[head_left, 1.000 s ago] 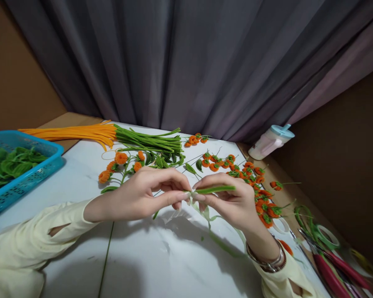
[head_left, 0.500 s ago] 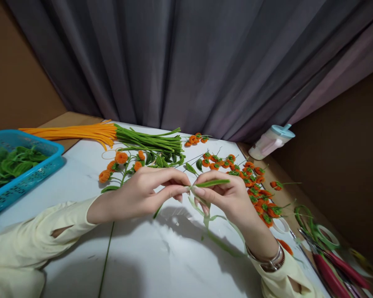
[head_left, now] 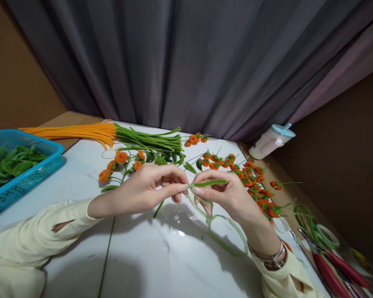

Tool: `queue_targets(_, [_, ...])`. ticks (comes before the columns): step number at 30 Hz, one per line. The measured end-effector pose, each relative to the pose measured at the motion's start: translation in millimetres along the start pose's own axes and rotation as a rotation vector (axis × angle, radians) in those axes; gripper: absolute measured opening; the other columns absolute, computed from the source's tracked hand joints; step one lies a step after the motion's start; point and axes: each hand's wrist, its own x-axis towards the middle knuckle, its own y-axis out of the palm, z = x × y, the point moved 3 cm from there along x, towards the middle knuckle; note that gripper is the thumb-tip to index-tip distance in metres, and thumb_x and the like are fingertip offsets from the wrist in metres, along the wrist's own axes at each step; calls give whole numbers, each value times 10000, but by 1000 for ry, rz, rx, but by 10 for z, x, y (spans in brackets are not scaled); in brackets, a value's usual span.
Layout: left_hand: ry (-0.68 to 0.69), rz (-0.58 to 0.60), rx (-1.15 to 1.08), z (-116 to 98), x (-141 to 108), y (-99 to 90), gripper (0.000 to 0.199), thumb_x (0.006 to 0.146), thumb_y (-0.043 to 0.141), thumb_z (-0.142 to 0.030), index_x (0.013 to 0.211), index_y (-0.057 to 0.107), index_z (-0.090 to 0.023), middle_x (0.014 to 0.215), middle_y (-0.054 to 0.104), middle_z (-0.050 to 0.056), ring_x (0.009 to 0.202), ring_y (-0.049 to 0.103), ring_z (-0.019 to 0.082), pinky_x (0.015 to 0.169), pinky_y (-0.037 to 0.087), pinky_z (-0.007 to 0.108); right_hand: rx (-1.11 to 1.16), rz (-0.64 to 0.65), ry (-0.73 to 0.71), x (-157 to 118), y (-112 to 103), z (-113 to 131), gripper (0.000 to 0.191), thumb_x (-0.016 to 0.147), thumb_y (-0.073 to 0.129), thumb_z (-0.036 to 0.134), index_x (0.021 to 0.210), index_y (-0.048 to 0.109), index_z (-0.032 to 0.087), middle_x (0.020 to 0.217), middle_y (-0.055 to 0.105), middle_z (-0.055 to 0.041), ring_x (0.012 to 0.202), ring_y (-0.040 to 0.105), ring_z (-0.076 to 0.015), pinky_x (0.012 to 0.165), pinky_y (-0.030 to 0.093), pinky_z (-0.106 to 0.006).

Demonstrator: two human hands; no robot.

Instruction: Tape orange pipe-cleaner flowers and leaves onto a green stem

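Left hand (head_left: 143,188) and right hand (head_left: 228,191) pinch a green strip (head_left: 210,182); blue basket (head_left: 25,178) holds green leaves (head_left: 18,162).

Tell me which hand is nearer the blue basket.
Left. The left hand is to the right of the blue basket; the right hand is farther right, beyond the left hand.

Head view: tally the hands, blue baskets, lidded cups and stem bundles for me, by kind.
Hands: 2 (left hand, right hand)
Blue basket: 1
Lidded cup: 1
Stem bundles: 2 (orange bundle, green bundle)
Total: 6
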Motion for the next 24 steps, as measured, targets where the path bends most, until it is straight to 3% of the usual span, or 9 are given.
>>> queue_targets(6, [-8, 4, 37, 8, 16, 30, 91, 902, 555, -216, 925, 610, -148, 682, 696, -9, 637, 654, 82, 578, 484, 136, -63, -17, 53, -22, 3, 33, 139, 745, 758, 232, 793, 660, 147, 607, 606, 30, 456, 549, -63, 437, 487, -173])
queue_targets(9, [-22, 28, 32, 17, 10, 44, 88, 896, 561, -215, 913, 608, -142, 680, 700, -4, 630, 658, 84, 575, 490, 135, -214, -36, 10, -49, 6, 86, 136, 750, 749, 237, 803, 661, 149, 669, 613, 19, 484, 554, -67, 451, 508, -179])
queue_targets(13, [-15, 71, 33, 11, -5, 58, 96, 895, 561, -218, 893, 606, -134, 668, 692, 3, 615, 658, 88, 556, 488, 133, -622, 9, -246, -108, 28, 200, 10, 813, 669, 156, 817, 670, 147, 709, 664, -6, 536, 584, -76, 491, 493, -166])
queue_targets(17, [8, 130, 62, -13, 1, 48, 108, 898, 554, -224, 912, 608, -132, 681, 691, 13, 628, 663, 102, 554, 491, 149, -934, 51, -586, -195, 74, 248, 77, 854, 606, 97, 888, 657, 145, 733, 700, -26, 585, 611, -90, 546, 477, -176])
queue_targets(24, [-72, 225, -75, 1, 38, 1, 81, 879, 579, -208, 870, 605, -132, 754, 682, 27, 649, 666, 104, 599, 509, 171, -1163, 9, -828, -277, 130, 175, 132, 890, 531, 57, 954, 616, 135, 700, 660, -32, 604, 595, -113, 559, 486, -220])
